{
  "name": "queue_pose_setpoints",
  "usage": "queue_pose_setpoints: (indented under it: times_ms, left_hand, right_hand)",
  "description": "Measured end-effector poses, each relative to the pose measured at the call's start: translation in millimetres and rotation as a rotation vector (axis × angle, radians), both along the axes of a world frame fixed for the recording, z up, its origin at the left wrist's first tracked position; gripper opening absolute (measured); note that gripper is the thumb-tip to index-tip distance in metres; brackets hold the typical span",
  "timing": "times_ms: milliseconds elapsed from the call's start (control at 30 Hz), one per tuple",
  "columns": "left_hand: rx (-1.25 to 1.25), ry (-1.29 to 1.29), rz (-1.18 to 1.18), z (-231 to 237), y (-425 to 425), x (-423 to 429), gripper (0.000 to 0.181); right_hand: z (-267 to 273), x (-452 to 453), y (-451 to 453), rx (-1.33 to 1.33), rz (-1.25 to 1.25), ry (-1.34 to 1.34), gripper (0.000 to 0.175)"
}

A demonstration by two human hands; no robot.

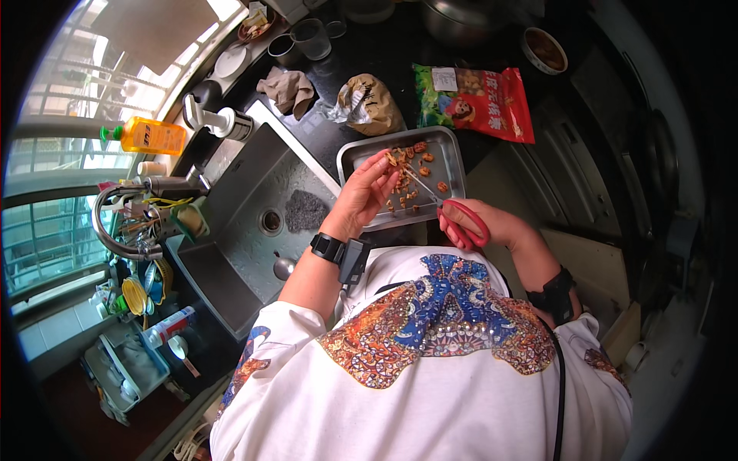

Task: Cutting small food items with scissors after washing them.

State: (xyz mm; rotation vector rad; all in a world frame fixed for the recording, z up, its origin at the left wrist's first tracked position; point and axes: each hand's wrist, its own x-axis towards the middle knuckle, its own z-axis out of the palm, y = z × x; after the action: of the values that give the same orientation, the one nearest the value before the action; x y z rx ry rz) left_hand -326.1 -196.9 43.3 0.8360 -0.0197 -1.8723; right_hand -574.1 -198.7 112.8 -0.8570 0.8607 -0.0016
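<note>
My left hand pinches a piece of dried fruit, which looks like jujube, over the left part of a metal tray. In my right hand is a pair of scissors with red handles. Its blades point up and left, their tips close to the pinched piece. Whether the blades touch it is too small to tell. Small cut pieces lie scattered in the tray below the blades. Several larger wrinkled dried fruits rest along the tray's far and right side.
A steel sink lies left of the tray, with a faucet. Beyond the tray are a crumpled brown bag, a red and green food packet and a cloth. A bowl and a pot stand farther back.
</note>
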Motion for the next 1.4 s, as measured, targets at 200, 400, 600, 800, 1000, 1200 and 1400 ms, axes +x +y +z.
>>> queue_pose_setpoints:
  times_ms: [200, 400, 600, 800, 1000, 1200, 1400]
  left_hand:
    - [-0.005, -0.032, -0.029, -14.5, 4.0, 1.9, 0.027]
    - [-0.104, -0.195, -0.067, -4.2, 6.2, -7.9, 0.017]
    - [-0.155, -0.24, -0.063, -4.4, 7.9, -10.5, 0.013]
    - [-0.162, -0.173, -0.124, 3.1, 5.0, -7.7, 0.026]
    - [-0.153, -0.083, -0.255, 0.1, 5.6, -0.3, 0.027]
    - [-0.191, -0.051, -0.265, 6.7, 4.2, -5.5, 0.029]
    - [-0.209, -0.061, -0.291, 8.4, 3.8, -5.7, 0.031]
  right_hand:
    - [3.3, 19.7, 5.1, -0.779, 0.19, 0.476, 0.039]
    - [1.6, 21.5, 4.5, -0.744, 0.193, 0.487, 0.057]
    - [5.6, 24.9, 2.0, -0.702, 0.201, 0.47, 0.054]
    - [0.6, 23.0, 5.6, -0.526, 0.065, 0.337, 0.046]
    - [0.5, 16.7, 8.5, -0.332, 0.002, 0.134, 0.028]
    - [-10.5, 10.1, 12.1, -0.207, -0.075, 0.012, 0.028]
    - [1.8, 11.1, 10.3, -0.308, -0.052, 0.078, 0.029]
